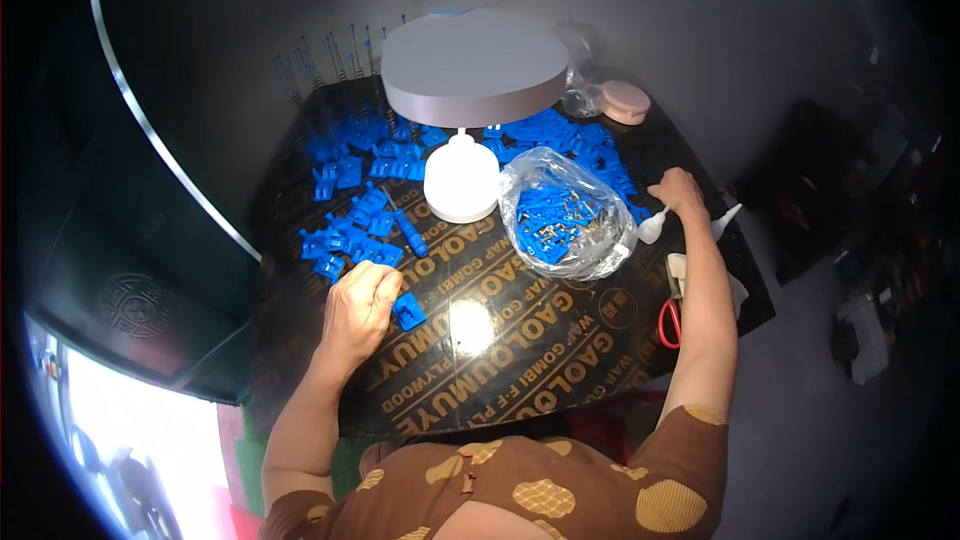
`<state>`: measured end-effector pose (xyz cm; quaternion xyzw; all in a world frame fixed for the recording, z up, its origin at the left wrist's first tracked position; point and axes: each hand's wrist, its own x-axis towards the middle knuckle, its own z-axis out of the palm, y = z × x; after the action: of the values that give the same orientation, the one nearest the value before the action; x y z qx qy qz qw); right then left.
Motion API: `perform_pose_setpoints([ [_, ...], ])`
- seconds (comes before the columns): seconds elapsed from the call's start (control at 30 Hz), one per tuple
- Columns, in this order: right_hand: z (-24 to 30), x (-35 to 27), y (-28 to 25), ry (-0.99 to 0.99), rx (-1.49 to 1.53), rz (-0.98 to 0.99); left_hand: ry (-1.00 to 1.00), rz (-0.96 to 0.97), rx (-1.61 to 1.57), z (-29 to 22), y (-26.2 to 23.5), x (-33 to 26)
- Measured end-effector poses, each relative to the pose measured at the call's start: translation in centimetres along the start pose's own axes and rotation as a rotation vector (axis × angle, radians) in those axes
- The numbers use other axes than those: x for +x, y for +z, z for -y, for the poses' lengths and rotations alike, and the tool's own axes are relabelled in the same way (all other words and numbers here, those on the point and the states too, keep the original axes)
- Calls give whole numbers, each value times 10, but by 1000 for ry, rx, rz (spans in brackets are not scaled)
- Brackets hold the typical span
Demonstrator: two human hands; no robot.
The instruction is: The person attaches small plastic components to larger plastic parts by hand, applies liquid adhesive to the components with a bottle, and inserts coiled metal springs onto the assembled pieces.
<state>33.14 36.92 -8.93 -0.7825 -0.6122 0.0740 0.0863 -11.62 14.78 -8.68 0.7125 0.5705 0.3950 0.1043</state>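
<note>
My left hand rests on the dark board with its fingers curled, and whether they enclose a part I cannot tell; a small blue plastic part lies just to its right. My right hand reaches out to the right side of the board, fingers curled near a small white bottle and the edge of the blue parts. A clear plastic bag with blue parts and small metal pieces sits between my hands. Many blue plastic parts are spread over the far half of the board.
A white desk lamp with a round flat shade stands mid-board. Red-handled scissors lie at the right edge. A pink round lid and a clear jar sit at the back right. Thin metal springs line the back edge.
</note>
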Motion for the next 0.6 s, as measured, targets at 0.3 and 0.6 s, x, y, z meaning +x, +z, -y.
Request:
perform_pose_setpoints([
  [0.3, -4, 12, 1, -28, 35, -93, 96, -104, -50, 3, -2, 3],
  [0.6, -10, -3, -44, -295, 370, -509, 148, -154, -42, 4, 0, 0],
])
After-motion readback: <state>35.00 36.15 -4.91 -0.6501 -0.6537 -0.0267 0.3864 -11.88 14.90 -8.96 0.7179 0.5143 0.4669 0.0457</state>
